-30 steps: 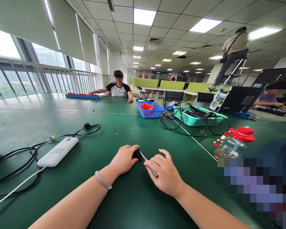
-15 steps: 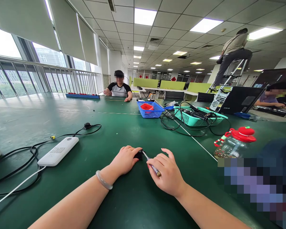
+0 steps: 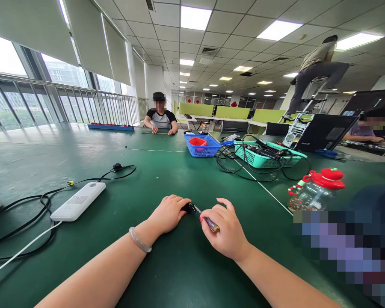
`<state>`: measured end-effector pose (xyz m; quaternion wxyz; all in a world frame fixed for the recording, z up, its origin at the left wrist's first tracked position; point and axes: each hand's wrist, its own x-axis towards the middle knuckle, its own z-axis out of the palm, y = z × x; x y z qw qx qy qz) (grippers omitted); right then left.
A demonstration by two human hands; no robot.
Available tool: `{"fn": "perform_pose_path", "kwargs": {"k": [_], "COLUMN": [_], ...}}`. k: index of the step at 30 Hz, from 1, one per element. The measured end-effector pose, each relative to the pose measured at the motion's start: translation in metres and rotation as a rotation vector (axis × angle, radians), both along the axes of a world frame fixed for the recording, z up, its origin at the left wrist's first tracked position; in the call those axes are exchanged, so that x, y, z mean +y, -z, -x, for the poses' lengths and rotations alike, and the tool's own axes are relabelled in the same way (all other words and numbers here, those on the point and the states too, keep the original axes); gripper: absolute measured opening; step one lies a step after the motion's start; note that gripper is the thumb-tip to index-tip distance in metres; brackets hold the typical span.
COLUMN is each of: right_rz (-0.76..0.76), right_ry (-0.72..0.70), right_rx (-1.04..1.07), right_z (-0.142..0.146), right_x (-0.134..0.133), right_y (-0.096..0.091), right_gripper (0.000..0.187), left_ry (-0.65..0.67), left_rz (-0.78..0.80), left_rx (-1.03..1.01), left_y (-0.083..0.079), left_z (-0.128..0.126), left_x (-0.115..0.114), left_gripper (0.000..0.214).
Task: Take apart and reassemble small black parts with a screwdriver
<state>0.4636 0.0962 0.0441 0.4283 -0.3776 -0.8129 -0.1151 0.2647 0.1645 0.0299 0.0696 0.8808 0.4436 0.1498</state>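
1 small black part [image 3: 189,208] is pinched between the thumb and fingers of the left hand [image 3: 167,214], which covers much of it; whether it rests on the green surface [image 3: 154,171], I cannot tell. To the right of the part, the right hand [image 3: 223,230] is closed around a screwdriver [image 3: 211,224], with 1 finger lifted off it. The shaft slants down to the part — its tip is too small to make out. Left of the part lies a white power bank [image 3: 79,202], with a black cable [image 3: 37,199] looping beside it. Beyond the part stands a blue basket [image 3: 204,152] holding a red box [image 3: 198,142]; farther right of the part is a green basket [image 3: 259,160] with black cords heaped in it and spilling out. Well to the right of the part stands a clear jar [image 3: 311,200] with a red lid [image 3: 332,179]. Far beyond the part — across the surface — sits 1 person [image 3: 161,119], near a long blue tray [image 3: 111,127].
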Motion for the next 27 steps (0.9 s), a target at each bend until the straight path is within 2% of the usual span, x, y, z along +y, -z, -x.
{"fn": "perform_pose_path", "kwargs": {"k": [11,20,27], "right_rz": [-0.087,0.039,0.134], "right_ry": [-0.087,-0.056,-0.116], "right_rx": [0.019,0.043,0.042], "right_z": [0.0001,-0.0010,-0.0019], "right_x": [-0.0049,0.0007,0.0023], "right_y": [-0.0042,0.0012,0.0030], "right_gripper": [0.010,0.011,0.011], "left_ry": [-0.001,-0.013,0.006], "left_rz": [0.000,0.022,0.057], "left_rx": [-0.007,-0.056,-0.078], "left_y": [-0.0004,0.0009,0.0044], "left_z": [-0.0007,-0.0011,-0.0005], "left_x": [-0.0004,0.0011,0.0036], "left_gripper": [0.039,0.038,0.039]}}
